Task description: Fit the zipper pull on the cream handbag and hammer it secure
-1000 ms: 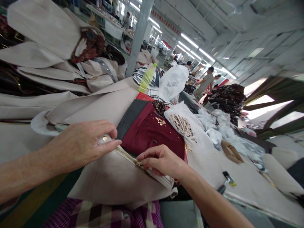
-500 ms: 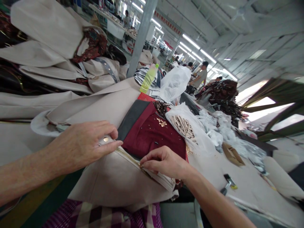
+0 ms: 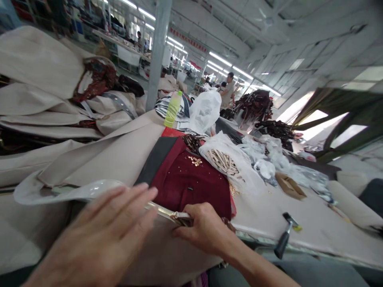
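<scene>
A beige leather-like bag lies at the near edge of the table, a gold-toothed zipper running along its upper edge. My right hand is closed on that edge just right of the zipper slider, thumb below and fingers above. My left hand, slightly blurred, is stretched flat over the bag's left part with its fingers extended. Whether its palm touches the bag is hidden. Just beyond the hands is a dark red cloth carrying small gold metal pieces.
A black-handled hammer lies on the right of the table. Beyond the cloth are a plastic bag of beige strips and a yellow-green bottle. Beige bags are piled left. A person stands farther back.
My left hand has let go of the white piece with a metal snap and opened out flat. My right hand has shifted from pinching at the zipper slider to gripping the bag's edge. The view has turned.
</scene>
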`<act>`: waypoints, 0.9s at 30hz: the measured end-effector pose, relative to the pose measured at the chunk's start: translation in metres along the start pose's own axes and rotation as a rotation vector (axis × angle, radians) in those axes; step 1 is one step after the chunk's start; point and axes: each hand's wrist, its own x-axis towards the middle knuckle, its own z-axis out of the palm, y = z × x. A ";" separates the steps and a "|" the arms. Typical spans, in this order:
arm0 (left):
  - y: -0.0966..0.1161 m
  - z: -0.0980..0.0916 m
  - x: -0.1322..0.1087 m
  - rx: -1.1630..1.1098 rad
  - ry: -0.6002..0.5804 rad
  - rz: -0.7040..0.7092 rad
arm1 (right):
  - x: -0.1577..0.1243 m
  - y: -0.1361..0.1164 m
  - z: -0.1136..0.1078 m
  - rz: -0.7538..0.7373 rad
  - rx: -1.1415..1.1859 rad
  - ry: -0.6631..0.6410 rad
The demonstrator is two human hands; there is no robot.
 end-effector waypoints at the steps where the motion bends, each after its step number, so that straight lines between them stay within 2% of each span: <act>1: 0.016 0.006 0.001 -0.025 0.029 0.040 | 0.001 -0.005 -0.006 0.007 -0.016 0.025; 3: 0.037 0.020 0.005 -0.010 0.030 0.040 | 0.004 -0.014 -0.022 -0.011 -0.075 0.077; 4: 0.040 0.028 0.008 0.011 0.017 0.018 | 0.009 -0.017 -0.029 -0.033 -0.120 0.110; 6: 0.034 0.045 0.016 0.046 -0.026 0.006 | 0.021 -0.020 -0.041 -0.069 -0.212 0.169; 8: 0.018 0.061 0.023 0.068 -0.043 0.032 | 0.036 -0.015 -0.044 -0.067 -0.256 0.190; 10: 0.001 0.078 0.024 0.072 -0.070 0.044 | 0.049 -0.005 -0.035 -0.043 -0.243 0.167; 12: -0.008 0.095 0.017 0.057 -0.110 0.025 | 0.056 0.008 -0.018 -0.035 -0.199 0.144; 15: -0.005 0.112 0.003 0.034 -0.146 -0.019 | 0.052 0.027 0.014 -0.079 0.004 0.193; 18: 0.004 0.116 -0.002 0.006 -0.172 -0.063 | 0.038 0.037 0.031 -0.143 0.175 0.295; 21: 0.009 0.113 0.000 -0.003 -0.202 -0.078 | 0.018 0.049 0.024 -0.152 0.256 0.310; 23: 0.010 0.111 0.003 -0.001 -0.216 -0.060 | -0.002 0.074 0.011 -0.067 0.318 0.380; 24: 0.010 0.110 0.004 -0.005 -0.220 -0.054 | -0.014 0.094 0.004 0.022 0.317 0.450; 27: 0.010 0.109 0.005 -0.021 -0.214 -0.037 | -0.057 0.174 -0.011 0.428 0.075 0.709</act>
